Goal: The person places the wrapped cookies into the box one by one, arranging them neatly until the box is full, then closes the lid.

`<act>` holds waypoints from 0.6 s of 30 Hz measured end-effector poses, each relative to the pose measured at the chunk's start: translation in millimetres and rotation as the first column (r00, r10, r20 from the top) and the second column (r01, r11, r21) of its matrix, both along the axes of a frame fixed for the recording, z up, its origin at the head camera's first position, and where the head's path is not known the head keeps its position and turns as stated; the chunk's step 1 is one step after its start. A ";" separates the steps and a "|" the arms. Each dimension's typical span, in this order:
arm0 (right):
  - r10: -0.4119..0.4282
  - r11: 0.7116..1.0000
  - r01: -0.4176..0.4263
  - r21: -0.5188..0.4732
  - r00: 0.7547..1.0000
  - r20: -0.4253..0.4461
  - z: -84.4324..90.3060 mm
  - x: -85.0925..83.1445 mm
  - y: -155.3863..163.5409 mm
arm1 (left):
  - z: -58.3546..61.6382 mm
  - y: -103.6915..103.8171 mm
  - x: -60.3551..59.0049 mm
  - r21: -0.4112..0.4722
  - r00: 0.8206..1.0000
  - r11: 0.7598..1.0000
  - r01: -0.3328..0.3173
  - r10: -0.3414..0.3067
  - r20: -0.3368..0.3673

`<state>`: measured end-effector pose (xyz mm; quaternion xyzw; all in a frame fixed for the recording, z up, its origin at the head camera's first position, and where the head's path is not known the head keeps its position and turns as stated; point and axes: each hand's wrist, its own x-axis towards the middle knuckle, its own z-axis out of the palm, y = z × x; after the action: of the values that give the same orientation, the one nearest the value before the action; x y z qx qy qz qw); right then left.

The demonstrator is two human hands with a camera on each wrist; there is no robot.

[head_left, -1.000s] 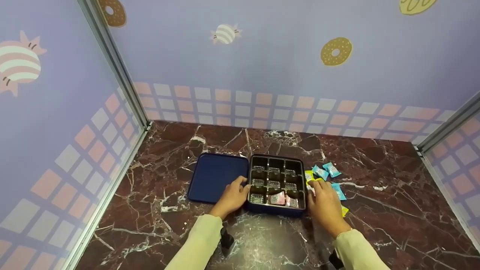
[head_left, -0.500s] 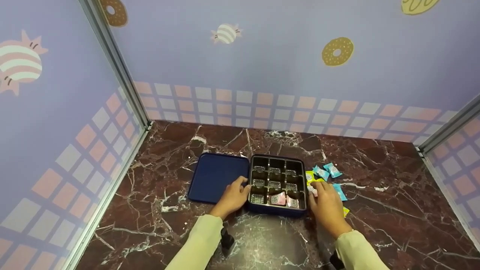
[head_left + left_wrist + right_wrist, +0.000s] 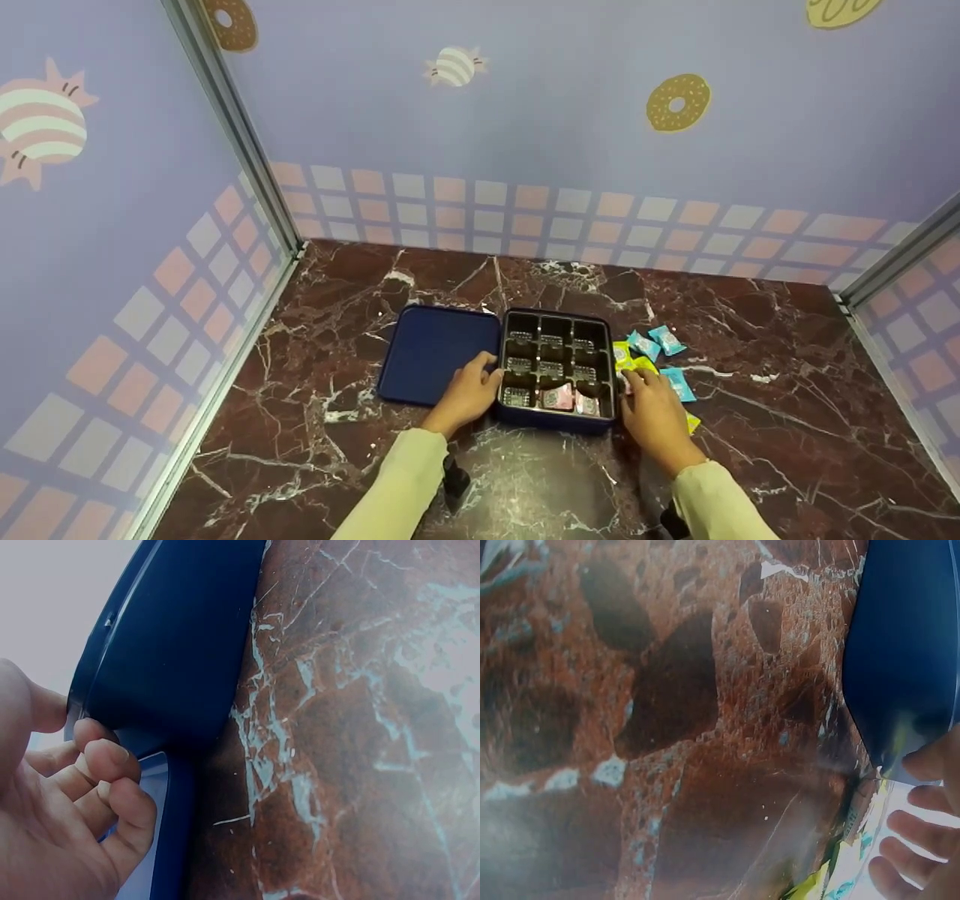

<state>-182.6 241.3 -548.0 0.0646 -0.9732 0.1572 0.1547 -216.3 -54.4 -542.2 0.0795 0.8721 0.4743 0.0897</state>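
Note:
A dark blue square box point(image 3: 556, 424) holds a black tray with several compartments. Two pink wrapped candies point(image 3: 556, 397) lie in its near row, at the middle and right. My left hand point(image 3: 466, 391) holds the box's left side, thumb at the rim and curled fingers by the outer wall. On the other side my right hand point(image 3: 654, 411) reaches low beside the box, fingers loosely bent and apart. A pale pink wrapped candy point(image 3: 625, 384) shows at its fingertips, partly hidden. In the right wrist view the thumb point(image 3: 922, 763) overlaps the box's corner.
The blue lid point(image 3: 435, 354) lies flat left of the box. Right of the box, several blue candies point(image 3: 666, 340) and yellow candies point(image 3: 622, 354) are scattered, some partly under the right hand. A patterned wall point(image 3: 525, 135) stands behind the marble table point(image 3: 315, 450).
My right hand's fingers have drawn back slightly toward me, so more of the yellow and pale pink candies shows. The left hand and the box stay in place.

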 end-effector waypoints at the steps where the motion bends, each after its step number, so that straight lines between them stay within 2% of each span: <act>1: 0.003 1.000 -0.004 0.008 1.000 0.020 -0.2 0.3 -0.1 | 0.0 -0.1 0.3 0.001 1.000 1.000 -0.001 0.001 -0.004; 11: 0.022 0.997 -0.033 0.074 0.990 0.141 -3.1 2.8 2.9 | -2.6 0.9 0.4 0.009 1.000 1.000 -0.001 0.001 -0.025; 18: 0.035 0.995 -0.046 0.086 0.991 0.125 -1.7 2.8 3.6 | -3.6 0.2 -1.0 0.013 0.999 1.000 -0.005 0.005 -0.037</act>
<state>-179.8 244.8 -549.7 0.0814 -0.9854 0.1207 0.0878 -217.3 -54.1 -545.9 0.0868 0.8708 0.4785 0.0720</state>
